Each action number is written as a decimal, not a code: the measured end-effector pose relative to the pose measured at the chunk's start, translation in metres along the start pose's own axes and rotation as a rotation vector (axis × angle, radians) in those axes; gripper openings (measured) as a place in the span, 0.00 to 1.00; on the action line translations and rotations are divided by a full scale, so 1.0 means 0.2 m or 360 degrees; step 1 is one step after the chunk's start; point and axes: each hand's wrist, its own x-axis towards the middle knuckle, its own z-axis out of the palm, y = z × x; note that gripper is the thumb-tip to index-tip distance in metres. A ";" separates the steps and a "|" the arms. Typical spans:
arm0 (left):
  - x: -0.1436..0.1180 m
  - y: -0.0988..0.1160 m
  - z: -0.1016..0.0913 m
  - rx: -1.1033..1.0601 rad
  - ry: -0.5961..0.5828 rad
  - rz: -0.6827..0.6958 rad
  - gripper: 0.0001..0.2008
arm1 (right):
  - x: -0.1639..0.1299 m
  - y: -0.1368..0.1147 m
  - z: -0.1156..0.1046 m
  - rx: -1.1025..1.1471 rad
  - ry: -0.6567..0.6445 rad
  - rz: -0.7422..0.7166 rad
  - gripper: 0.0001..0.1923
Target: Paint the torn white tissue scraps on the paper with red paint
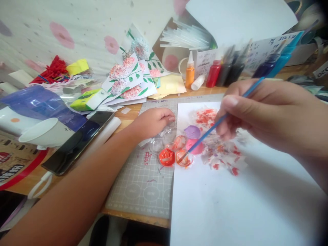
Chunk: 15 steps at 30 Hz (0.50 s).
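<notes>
Brush dipped in the paint wells, with wet colour just beside a clean sheet

The white paper (230, 201) lay half over the cutting mat (143, 184), its upper part already dabbed red, and a slip of the wrist could have smeared that area or dragged paint onto the bare sheet. The clear palette (176, 147) looked light enough to skid or tip. The left hand (153, 121) pressed curled fingers on its far rim, steadying it. The right hand (258, 109) pinched the blue paintbrush (217, 124) between thumb and fingertips, the handle slanting up past the knuckles, probably resting on the forefinger, and the bristles down in the orange-red well nearest the paper.
</notes>
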 end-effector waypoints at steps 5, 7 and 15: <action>0.00 0.00 0.00 0.0004 0.0007 -0.0002 0.16 | -0.01 0.04 0.00 0.0353 -0.0057 0.0149 0.19; 0.00 -0.01 0.01 0.0000 0.0012 -0.0004 0.16 | -0.02 0.06 -0.01 0.0415 -0.0039 0.0172 0.18; 0.00 -0.01 0.00 -0.0039 0.0020 -0.0041 0.15 | -0.04 0.06 -0.07 0.0415 0.0225 0.0143 0.17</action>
